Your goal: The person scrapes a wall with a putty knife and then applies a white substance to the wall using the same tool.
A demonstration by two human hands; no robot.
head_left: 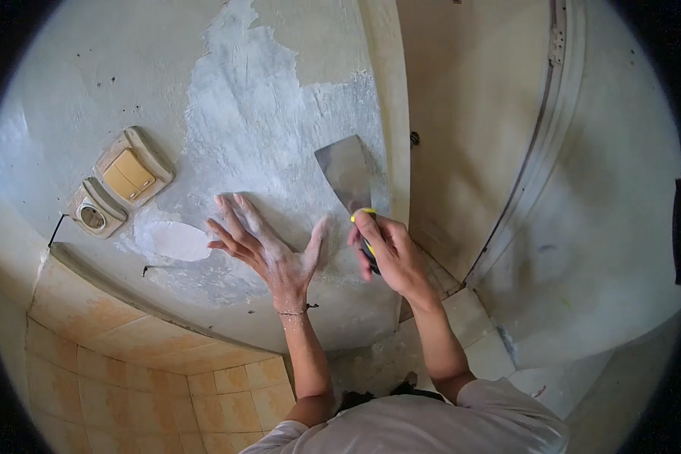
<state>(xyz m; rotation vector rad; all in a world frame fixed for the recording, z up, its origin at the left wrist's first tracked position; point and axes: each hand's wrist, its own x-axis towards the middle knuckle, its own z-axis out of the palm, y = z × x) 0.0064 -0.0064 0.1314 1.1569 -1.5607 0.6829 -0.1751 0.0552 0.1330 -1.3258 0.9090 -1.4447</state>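
Scraper point(343, 168) stood blade-up in the right hand point(390, 250), fingers closed round its black-and-yellow handle point(370, 253), blade over the patchy wall point(242, 113); whether it touched, could not tell. Left hand point(274, 256), dusted white, was spread wide with nothing gripped, fingertips at the wall beside a white oval patch point(178, 240). Light switch point(129, 175) and socket point(92, 217) sat farther left.

A light switch point(129, 175) sits beside a socket point(92, 217).
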